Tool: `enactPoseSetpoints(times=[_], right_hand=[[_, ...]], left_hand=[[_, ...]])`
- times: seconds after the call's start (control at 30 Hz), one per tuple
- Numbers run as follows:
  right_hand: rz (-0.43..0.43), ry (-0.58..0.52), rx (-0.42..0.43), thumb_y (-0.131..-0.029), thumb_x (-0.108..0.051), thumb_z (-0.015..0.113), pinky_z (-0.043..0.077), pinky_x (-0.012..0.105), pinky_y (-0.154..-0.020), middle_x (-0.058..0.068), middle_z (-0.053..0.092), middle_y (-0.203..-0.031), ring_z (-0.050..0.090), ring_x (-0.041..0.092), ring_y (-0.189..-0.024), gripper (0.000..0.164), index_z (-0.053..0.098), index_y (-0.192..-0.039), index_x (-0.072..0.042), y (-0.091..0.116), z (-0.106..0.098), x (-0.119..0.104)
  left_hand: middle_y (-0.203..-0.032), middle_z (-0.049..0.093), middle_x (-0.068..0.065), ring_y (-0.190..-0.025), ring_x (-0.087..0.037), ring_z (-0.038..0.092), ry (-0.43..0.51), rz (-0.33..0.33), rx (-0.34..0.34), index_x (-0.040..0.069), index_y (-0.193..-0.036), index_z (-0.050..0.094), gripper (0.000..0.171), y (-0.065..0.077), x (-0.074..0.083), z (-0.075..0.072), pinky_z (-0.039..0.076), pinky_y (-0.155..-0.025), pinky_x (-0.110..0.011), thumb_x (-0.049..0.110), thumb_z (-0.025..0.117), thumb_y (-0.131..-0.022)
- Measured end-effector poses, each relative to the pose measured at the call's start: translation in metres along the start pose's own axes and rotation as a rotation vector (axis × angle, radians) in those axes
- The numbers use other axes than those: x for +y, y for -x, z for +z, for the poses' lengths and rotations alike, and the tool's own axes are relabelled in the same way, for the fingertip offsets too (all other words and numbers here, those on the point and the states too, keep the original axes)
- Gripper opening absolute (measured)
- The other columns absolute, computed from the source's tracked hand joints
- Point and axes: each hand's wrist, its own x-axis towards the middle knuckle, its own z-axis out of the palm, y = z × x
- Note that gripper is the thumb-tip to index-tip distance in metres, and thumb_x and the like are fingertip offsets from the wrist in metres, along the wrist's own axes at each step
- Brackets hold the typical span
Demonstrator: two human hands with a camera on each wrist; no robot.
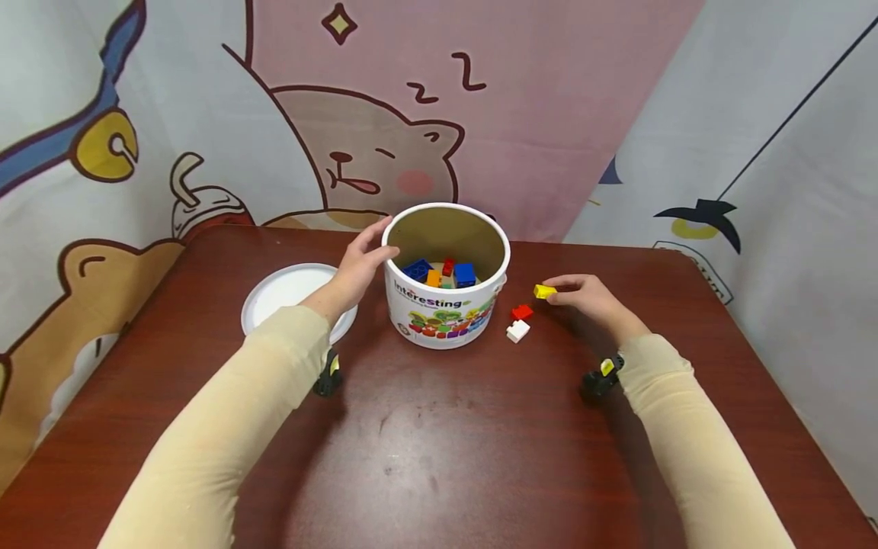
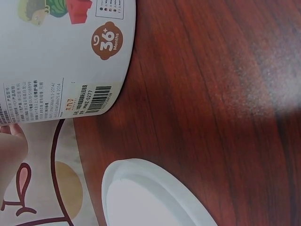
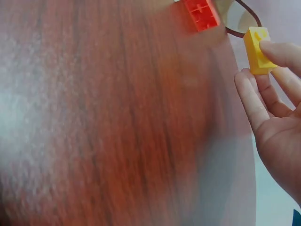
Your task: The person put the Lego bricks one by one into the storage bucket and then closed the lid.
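A white toy-brick bucket (image 1: 440, 309) stands upright at the middle of the table, with several blue, red and orange bricks (image 1: 465, 275) inside. My left hand (image 1: 353, 271) grips its left rim, thumb at the front edge and fingers round the outer side; the left wrist view shows only a bit of that hand (image 2: 11, 146). To the right of the bucket my right hand (image 1: 586, 299) pinches a yellow brick (image 3: 257, 51) between thumb and fingers, above the tabletop. A red brick (image 1: 522, 313) and a white brick (image 1: 517, 331) lie on the table between bucket and right hand.
The round white lid (image 1: 283, 293) lies flat left of the bucket, partly under the left forearm. A brown wooden table (image 1: 425, 457) spreads beneath everything. Behind it hangs a cartoon-printed cloth (image 1: 535, 114).
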Motion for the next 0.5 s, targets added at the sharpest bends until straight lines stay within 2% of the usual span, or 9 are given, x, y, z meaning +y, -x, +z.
enactPoseSetpoints(times=[0.07,0.2,0.3,0.43,0.5], right_hand=[[-0.001,-0.038,-0.007,-0.086,-0.024,0.066,0.048,0.025,-0.089,-0.001,0.058,-0.112,0.054,0.021,-0.104,0.046,0.055,-0.127,-0.006,0.005,-0.001,-0.001],[-0.076,0.045,-0.002,-0.086,-0.025,0.066,0.049,0.028,-0.089,-0.003,0.06,-0.109,0.055,0.021,-0.099,0.046,0.056,-0.126,-0.003,0.009,-0.003,-0.006],[-0.095,0.088,0.001,-0.086,-0.026,0.066,0.049,0.03,-0.089,0.0,0.061,-0.11,0.055,0.023,-0.099,0.046,0.057,-0.125,-0.003,0.012,-0.003,-0.011],[-0.086,0.034,-0.011,-0.087,-0.022,0.066,0.05,0.033,-0.09,0.001,0.062,-0.107,0.056,0.028,-0.1,0.044,0.056,-0.125,-0.002,0.018,-0.004,-0.019],[-0.088,0.003,-0.02,-0.086,-0.021,0.066,0.051,0.032,-0.089,-0.004,0.063,-0.103,0.058,0.025,-0.098,0.046,0.055,-0.126,-0.001,0.021,-0.004,-0.024]], left_hand=[[-0.149,0.034,-0.007,-0.132,-0.025,0.036,0.007,-0.001,0.0,0.014,-0.144,0.037,0.059,0.0,0.0,0.0,0.029,-0.112,-0.038,0.006,0.053,-0.088],[-0.148,0.036,-0.009,-0.131,-0.026,0.036,0.024,0.0,-0.002,0.013,-0.144,0.037,0.059,0.0,-0.001,0.001,0.029,-0.112,-0.039,0.005,0.053,-0.088],[-0.147,0.036,-0.01,-0.131,-0.026,0.036,0.021,-0.001,-0.006,0.013,-0.145,0.036,0.059,0.0,-0.001,0.001,0.029,-0.112,-0.039,0.006,0.052,-0.088],[-0.148,0.036,-0.01,-0.132,-0.026,0.035,0.023,-0.006,-0.009,0.013,-0.145,0.035,0.059,0.001,0.001,0.001,0.029,-0.112,-0.039,0.006,0.052,-0.089],[-0.148,0.035,-0.01,-0.132,-0.026,0.035,0.027,-0.006,-0.012,0.013,-0.145,0.035,0.059,0.001,0.001,0.001,0.029,-0.112,-0.039,0.006,0.052,-0.089]])
